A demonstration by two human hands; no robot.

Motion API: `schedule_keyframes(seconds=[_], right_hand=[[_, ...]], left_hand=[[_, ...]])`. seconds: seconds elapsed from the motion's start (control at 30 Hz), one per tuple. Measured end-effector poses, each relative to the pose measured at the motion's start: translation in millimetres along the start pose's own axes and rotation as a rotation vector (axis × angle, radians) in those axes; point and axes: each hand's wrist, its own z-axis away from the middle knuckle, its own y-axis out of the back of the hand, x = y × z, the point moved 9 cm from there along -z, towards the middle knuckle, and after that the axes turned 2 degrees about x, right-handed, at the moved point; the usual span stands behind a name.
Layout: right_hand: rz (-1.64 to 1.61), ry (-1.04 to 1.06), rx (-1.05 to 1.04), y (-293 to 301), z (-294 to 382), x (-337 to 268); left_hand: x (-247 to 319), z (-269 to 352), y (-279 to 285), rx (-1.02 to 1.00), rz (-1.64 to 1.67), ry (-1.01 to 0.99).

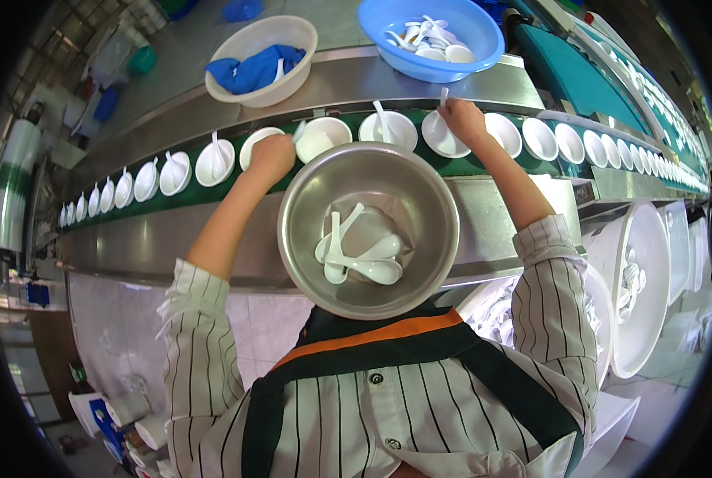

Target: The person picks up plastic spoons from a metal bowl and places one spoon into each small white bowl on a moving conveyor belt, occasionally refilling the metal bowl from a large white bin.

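My right hand (468, 122) pinches a white spoon (444, 95) by its handle, its scoop end down in a white bowl (432, 143) on the green conveyor belt. Over another white bowl (253, 143) to the left is my left hand (272, 156), fingers closed. A blurred white spoon handle (299, 131) sticks out beside its fingertips; the rest of that spoon is hidden. Between the hands stand a bowl without a spoon (323, 134) and a bowl with a spoon (400, 128). Close before my chest, a steel basin (293, 239) contains several white spoons (365, 263).
Beyond the belt (182, 197), a cream basin (305, 36) holds blue cloth and a blue basin (481, 54) holds white spoons. Spoonless bowls (540, 140) line the right; bowls with spoons (214, 162) continue left. White tubs (654, 287) stand at lower right.
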Motion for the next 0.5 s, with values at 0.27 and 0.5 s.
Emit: schedule_keyframes(seconds=[0.27,0.5], right_hand=[[-0.362,0.739,-0.178,46,108,-173],[0.047,1.057,-0.489,2,216,-147]], left_hand=[[2,-1,-8,-0.016,-0.036,0.181],[187,40,23,-0.425,0.109,-0.228]])
